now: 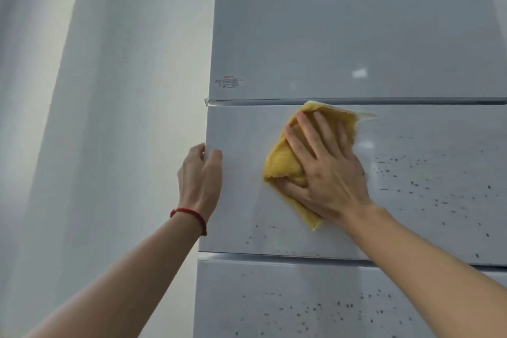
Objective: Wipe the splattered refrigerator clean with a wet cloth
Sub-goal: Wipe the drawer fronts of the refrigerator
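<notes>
Flat against the middle door of the pale refrigerator [411, 35], the right hand [326, 170] presses the yellow cloth [282, 162] with fingers spread straight, dark splatter specks [428, 181] just beside it, while the left hand [201, 173] curls its fingers around the door's left edge.

My right hand [326, 173] presses the yellow cloth [285, 164] flat on the fridge's middle door [247, 129], fingers spread. Left hand [201, 173] grips that door's left edge, thumb on the front; red cord [192, 217] on my wrist. Dark specks [428, 181] to the right & on the lower door [274, 296].
</notes>
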Demonstrator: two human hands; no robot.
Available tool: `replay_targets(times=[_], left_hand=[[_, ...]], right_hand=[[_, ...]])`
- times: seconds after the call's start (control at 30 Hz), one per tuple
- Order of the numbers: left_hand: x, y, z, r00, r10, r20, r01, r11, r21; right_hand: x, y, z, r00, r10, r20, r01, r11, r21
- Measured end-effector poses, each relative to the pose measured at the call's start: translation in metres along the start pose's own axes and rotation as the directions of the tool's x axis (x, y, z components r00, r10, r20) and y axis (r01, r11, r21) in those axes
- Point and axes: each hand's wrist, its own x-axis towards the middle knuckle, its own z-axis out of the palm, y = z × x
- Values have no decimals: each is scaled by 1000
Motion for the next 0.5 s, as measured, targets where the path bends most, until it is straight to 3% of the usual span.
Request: replay_targets(times=[0.1, 0.17, 0.23, 0.37, 0.5], left_hand=[[10, 7, -9, 984, -166, 66, 176, 965, -193], [14, 10, -16, 968, -219, 124, 246, 926, -287], [17, 11, -18, 961, -238, 143, 272, 911, -311], [15, 6, -11, 969, -247, 9, 238, 922, -307], [-2, 15, -11, 978, -198, -60, 176, 950, -258]], right_hand=[[4, -13, -1, 977, 210, 27, -210, 978, 1], [26, -40, 5, 971, 236, 46, -237, 971, 23], [59, -69, 13, 987, 151, 44, -153, 988, 35], [100, -114, 18, 986, -77, 146, 70, 996, 48], [87, -77, 9, 965, -221, 145, 212, 974, 75]])
